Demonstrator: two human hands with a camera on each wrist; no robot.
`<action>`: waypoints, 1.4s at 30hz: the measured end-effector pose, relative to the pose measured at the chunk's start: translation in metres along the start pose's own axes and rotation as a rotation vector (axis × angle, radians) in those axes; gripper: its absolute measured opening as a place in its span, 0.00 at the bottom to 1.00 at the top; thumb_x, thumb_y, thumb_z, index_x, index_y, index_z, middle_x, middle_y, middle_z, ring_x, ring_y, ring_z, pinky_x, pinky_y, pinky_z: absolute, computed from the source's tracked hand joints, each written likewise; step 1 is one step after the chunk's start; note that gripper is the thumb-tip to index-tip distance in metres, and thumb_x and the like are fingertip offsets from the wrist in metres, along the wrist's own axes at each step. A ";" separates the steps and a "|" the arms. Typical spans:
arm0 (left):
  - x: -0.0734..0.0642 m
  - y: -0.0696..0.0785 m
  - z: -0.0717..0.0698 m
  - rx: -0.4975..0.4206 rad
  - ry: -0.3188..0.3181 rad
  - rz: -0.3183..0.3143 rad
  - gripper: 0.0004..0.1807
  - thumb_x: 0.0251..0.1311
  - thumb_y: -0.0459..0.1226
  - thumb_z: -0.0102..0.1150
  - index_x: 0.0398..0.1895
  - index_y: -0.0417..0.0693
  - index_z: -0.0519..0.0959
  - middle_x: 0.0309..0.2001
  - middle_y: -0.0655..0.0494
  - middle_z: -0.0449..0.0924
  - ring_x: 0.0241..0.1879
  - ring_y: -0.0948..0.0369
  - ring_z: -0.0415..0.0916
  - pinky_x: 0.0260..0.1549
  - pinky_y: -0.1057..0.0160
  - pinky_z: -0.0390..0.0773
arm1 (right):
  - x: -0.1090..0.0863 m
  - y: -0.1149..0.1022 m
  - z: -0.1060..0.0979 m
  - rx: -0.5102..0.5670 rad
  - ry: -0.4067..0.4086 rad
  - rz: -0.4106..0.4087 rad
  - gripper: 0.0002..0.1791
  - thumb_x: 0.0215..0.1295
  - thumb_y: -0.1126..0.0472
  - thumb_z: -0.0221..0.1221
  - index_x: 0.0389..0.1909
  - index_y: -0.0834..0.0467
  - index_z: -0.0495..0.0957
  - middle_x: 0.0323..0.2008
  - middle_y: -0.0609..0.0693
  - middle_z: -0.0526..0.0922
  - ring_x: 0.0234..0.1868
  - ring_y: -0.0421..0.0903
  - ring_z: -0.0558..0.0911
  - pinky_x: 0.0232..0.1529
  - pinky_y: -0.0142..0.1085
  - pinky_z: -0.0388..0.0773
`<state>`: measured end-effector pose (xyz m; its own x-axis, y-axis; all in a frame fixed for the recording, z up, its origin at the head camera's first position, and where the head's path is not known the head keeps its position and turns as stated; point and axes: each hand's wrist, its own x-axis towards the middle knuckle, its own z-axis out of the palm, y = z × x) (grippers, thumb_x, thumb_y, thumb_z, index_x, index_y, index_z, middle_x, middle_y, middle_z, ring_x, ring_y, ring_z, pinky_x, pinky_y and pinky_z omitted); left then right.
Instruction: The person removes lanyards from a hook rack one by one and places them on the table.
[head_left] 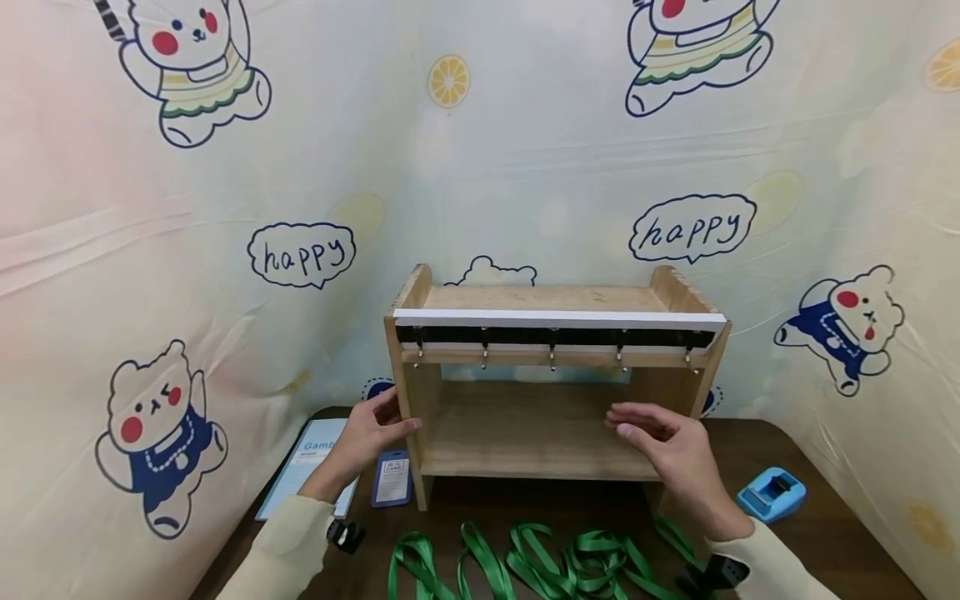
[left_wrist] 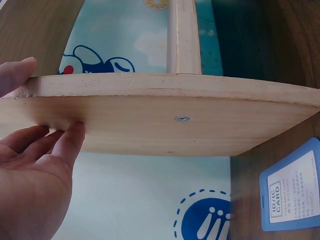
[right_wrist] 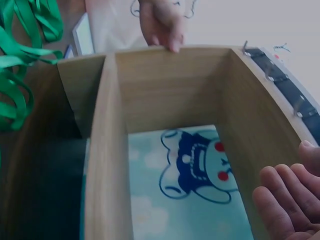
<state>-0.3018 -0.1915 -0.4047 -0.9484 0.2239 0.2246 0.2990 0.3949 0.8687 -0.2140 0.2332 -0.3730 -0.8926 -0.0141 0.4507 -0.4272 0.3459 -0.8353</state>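
Observation:
A wooden shelf stands on the dark table, with a row of small metal hooks on a black strip under its white front edge. At its left side panel my left hand grips the upright, thumb at the front edge and fingers on the outer face. My right hand is held in front of the right part of the shelf, fingers loosely extended and holding nothing. The right wrist view shows that hand palm up, close to the hook-strip side.
Several green lanyards lie in front of the shelf. A blue card holder and a light-blue booklet lie to the left. On the right sits a blue tape dispenser. A printed cloth hangs behind.

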 end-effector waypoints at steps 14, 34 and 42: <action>0.001 -0.001 0.000 0.004 0.013 0.002 0.40 0.64 0.40 0.67 0.78 0.49 0.62 0.70 0.39 0.72 0.66 0.41 0.75 0.59 0.44 0.81 | -0.001 0.007 -0.053 -0.104 0.024 0.013 0.19 0.73 0.58 0.60 0.58 0.66 0.79 0.46 0.37 0.90 0.46 0.33 0.89 0.46 0.23 0.83; -0.002 -0.002 0.003 -0.020 0.037 -0.010 0.41 0.62 0.43 0.69 0.77 0.46 0.63 0.70 0.38 0.71 0.67 0.40 0.73 0.61 0.43 0.79 | 0.005 0.033 -0.112 0.017 0.077 0.085 0.17 0.73 0.61 0.59 0.59 0.62 0.79 0.42 0.31 0.89 0.41 0.31 0.89 0.45 0.16 0.79; -0.005 -0.004 -0.001 -0.010 0.034 0.002 0.42 0.63 0.45 0.68 0.78 0.48 0.62 0.71 0.39 0.70 0.68 0.41 0.72 0.61 0.45 0.80 | 0.004 0.050 -0.129 -0.031 0.101 0.143 0.19 0.73 0.57 0.60 0.60 0.61 0.79 0.41 0.30 0.89 0.40 0.30 0.88 0.44 0.16 0.78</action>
<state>-0.2981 -0.1947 -0.4090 -0.9508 0.1940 0.2416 0.3003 0.3854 0.8725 -0.2207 0.3711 -0.3720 -0.9244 0.1309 0.3582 -0.2907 0.3661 -0.8840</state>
